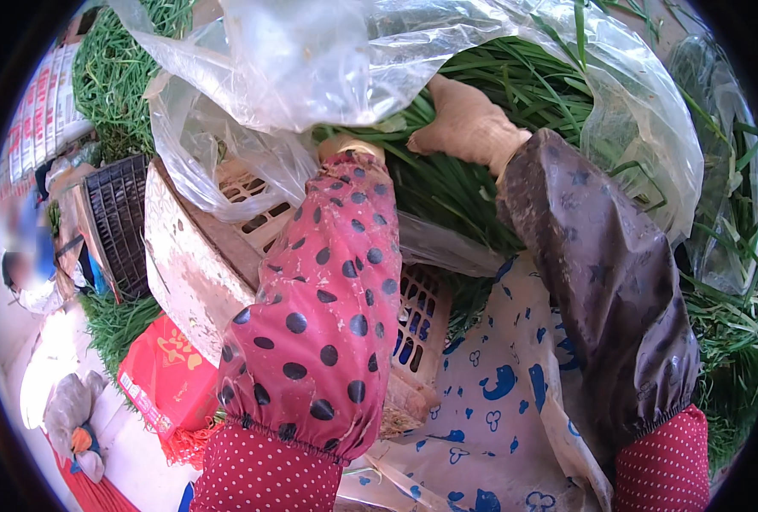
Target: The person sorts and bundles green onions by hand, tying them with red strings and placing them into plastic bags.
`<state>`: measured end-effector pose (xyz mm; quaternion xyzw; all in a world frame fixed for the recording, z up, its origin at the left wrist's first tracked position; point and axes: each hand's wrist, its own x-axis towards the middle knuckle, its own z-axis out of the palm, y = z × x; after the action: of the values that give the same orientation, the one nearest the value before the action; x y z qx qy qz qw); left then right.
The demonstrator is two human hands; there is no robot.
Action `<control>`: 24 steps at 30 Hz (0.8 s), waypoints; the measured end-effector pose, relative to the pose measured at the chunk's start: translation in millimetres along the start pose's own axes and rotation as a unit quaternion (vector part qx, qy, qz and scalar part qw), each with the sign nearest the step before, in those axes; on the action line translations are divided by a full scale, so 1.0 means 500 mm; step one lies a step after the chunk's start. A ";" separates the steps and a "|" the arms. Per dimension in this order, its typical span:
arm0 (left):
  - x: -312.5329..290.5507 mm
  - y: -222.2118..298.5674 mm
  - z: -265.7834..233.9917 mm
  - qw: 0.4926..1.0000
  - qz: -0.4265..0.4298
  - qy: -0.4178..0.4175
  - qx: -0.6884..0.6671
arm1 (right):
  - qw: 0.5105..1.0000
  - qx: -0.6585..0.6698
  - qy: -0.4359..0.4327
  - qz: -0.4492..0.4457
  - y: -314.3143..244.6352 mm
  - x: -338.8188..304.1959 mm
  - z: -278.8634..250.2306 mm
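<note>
A large clear plastic bag (644, 119) lies with its mouth spread, holding long flat green leaves that look like chives (524, 81). My right hand (473, 128), in a tan glove, rests on the leaves inside the bag mouth, thumb apart from the fingers. Its fingertips partly sink among the leaves. My left hand (351, 147) reaches under the bag's near fold at the left side of the leaves; only its glove near the wrist shows, and the fingers are hidden. A pink sleeve cover with black dots and a dark one with stars cover my forearms.
Below the bag stands a tan plastic crate (417, 328). A patterned apron (490, 375) covers my lap. Left are a red bag (170, 371), a black crate (116, 226) and a grass-like green pile (114, 77). More bagged greens (720, 171) lie right. Another person is at far left.
</note>
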<state>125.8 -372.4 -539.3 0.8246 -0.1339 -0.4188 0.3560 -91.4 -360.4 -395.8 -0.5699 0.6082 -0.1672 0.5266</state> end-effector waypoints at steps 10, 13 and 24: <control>-0.207 0.127 0.032 0.938 0.263 -0.069 -0.213 | 0.991 -0.073 0.111 0.013 -0.071 -0.134 -0.101; -0.264 0.144 0.053 0.919 0.295 -0.106 -0.239 | 0.975 -0.117 0.187 0.023 -0.074 -0.162 -0.148; -0.265 0.165 0.094 0.942 0.193 -0.194 -0.195 | 0.937 -0.325 0.115 0.059 -0.125 -0.186 -0.223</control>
<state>13.8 -384.5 -421.5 0.6006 -0.2723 -0.5116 0.5508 -170.6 -342.3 -260.5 -0.6497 0.7187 0.0067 0.2476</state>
